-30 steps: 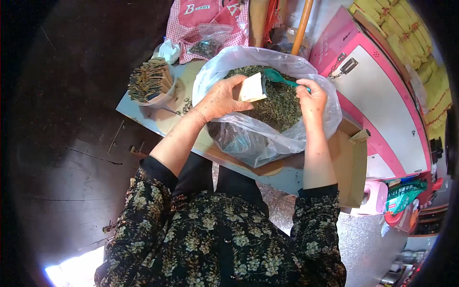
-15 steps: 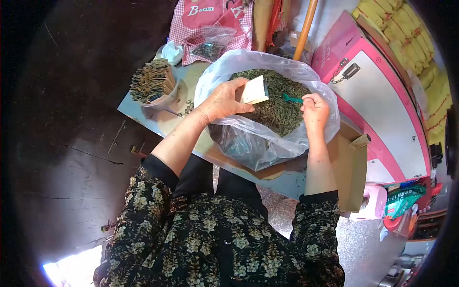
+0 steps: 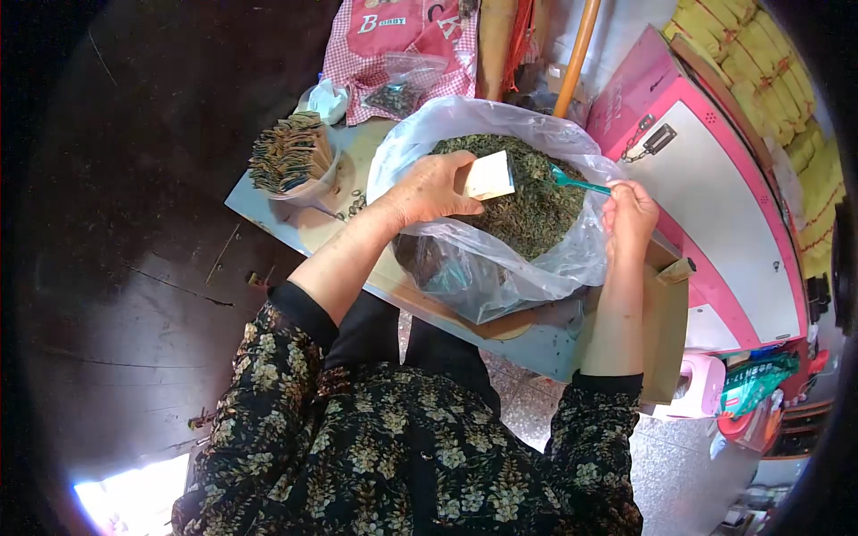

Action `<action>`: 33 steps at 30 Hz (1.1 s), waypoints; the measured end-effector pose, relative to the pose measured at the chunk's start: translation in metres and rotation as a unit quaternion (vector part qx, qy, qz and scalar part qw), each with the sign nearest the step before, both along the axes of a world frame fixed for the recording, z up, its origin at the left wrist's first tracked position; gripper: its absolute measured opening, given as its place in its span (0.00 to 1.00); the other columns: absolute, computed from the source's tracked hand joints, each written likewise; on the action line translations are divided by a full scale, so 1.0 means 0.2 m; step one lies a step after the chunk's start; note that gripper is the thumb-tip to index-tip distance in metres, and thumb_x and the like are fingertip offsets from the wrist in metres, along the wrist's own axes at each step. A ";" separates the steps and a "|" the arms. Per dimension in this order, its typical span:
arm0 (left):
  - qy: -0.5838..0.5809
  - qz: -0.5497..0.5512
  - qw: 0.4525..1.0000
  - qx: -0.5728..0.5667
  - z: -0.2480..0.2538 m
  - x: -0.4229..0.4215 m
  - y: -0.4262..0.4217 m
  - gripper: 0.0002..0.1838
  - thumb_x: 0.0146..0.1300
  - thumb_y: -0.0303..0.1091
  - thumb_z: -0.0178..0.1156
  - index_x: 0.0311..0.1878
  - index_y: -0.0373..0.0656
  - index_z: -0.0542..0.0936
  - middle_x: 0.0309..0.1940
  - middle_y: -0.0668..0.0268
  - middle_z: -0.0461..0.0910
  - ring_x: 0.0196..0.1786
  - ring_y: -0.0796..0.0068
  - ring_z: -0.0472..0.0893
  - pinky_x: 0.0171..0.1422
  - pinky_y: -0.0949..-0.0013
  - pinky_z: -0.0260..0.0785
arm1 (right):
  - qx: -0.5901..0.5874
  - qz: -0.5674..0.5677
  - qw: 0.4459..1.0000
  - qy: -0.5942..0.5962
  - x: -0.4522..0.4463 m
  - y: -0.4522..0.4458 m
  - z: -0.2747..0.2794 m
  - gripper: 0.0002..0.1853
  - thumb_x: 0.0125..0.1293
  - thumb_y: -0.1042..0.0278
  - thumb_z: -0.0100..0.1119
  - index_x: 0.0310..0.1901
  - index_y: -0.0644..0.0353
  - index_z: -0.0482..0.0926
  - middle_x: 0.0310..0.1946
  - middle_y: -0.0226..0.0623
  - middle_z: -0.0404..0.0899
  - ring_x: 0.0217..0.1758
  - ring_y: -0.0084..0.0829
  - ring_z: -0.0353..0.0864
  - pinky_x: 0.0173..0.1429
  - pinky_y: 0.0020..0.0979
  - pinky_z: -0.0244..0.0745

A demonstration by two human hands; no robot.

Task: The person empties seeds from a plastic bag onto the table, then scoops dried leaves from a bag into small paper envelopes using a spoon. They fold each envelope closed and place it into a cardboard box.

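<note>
My left hand (image 3: 438, 189) grips a small paper packet (image 3: 489, 176) between thumb and fingers, held over a clear plastic bag (image 3: 402, 147) of dried, chopped green-brown leaves (image 3: 536, 223). In my right hand (image 3: 630, 214), at the bag's right rim, is the handle of a green plastic spoon (image 3: 572, 180). Its head points left toward the packet, above the leaves. Whether the spoon carries any leaves is too small to tell.
Left of the bag, a plastic tub (image 3: 308, 189) holds many upright packets (image 3: 290, 154), with small dark pieces (image 3: 356, 202) beside it on the table (image 3: 259, 204). A cardboard box (image 3: 666, 330) and a pink-white cabinet (image 3: 715, 196) stand at right. Behind lies a checked cloth (image 3: 344, 49).
My right hand has moved right and slightly down, drawing the spoon away from the middle of the leaves so more of its handle shows. The packet has shifted slightly right and tilted.
</note>
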State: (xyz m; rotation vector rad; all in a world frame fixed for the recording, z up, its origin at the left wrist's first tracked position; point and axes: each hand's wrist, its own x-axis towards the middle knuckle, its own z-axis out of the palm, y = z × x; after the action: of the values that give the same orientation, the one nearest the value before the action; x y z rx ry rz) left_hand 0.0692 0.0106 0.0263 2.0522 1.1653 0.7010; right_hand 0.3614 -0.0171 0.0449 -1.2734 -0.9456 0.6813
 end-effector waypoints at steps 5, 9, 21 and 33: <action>0.002 0.004 1.000 0.016 0.00 0.00 0.01 0.27 0.43 0.39 0.74 0.46 0.39 0.76 0.39 0.51 0.81 0.47 0.50 0.80 0.52 0.57 0.70 | 0.008 0.022 0.999 0.034 -0.04 -0.04 0.04 0.06 0.59 0.78 0.50 0.32 0.65 0.79 0.14 0.28 0.68 0.09 0.16 0.58 0.13 0.21 0.52; 0.014 0.011 1.000 0.026 -0.02 0.02 0.01 0.26 0.43 0.39 0.75 0.44 0.38 0.76 0.38 0.51 0.81 0.46 0.50 0.80 0.51 0.57 0.70 | 0.006 0.048 0.998 0.032 -0.05 -0.05 0.04 0.06 0.59 0.78 0.50 0.32 0.65 0.79 0.14 0.28 0.68 0.09 0.17 0.58 0.13 0.20 0.52; 0.053 0.004 0.998 0.036 -0.04 0.03 0.04 0.27 0.43 0.39 0.75 0.44 0.36 0.75 0.34 0.51 0.80 0.42 0.53 0.80 0.47 0.60 0.70 | 0.010 0.043 0.998 0.042 -0.01 -0.01 0.04 0.06 0.59 0.78 0.51 0.30 0.65 0.79 0.14 0.30 0.69 0.09 0.16 0.58 0.12 0.20 0.51; 0.071 -0.003 0.997 0.041 -0.02 0.04 0.05 0.28 0.43 0.41 0.75 0.45 0.37 0.75 0.35 0.51 0.80 0.43 0.52 0.80 0.49 0.58 0.70 | -0.019 0.095 0.995 0.010 -0.06 -0.02 0.02 0.07 0.60 0.78 0.51 0.31 0.65 0.80 0.14 0.29 0.69 0.09 0.15 0.58 0.12 0.19 0.51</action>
State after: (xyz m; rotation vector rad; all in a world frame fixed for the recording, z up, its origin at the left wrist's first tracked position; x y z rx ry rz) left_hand 0.0768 0.0196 0.0222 2.2041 1.2255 0.6181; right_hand 0.3490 -0.0212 0.0496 -1.2177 -1.0509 0.8616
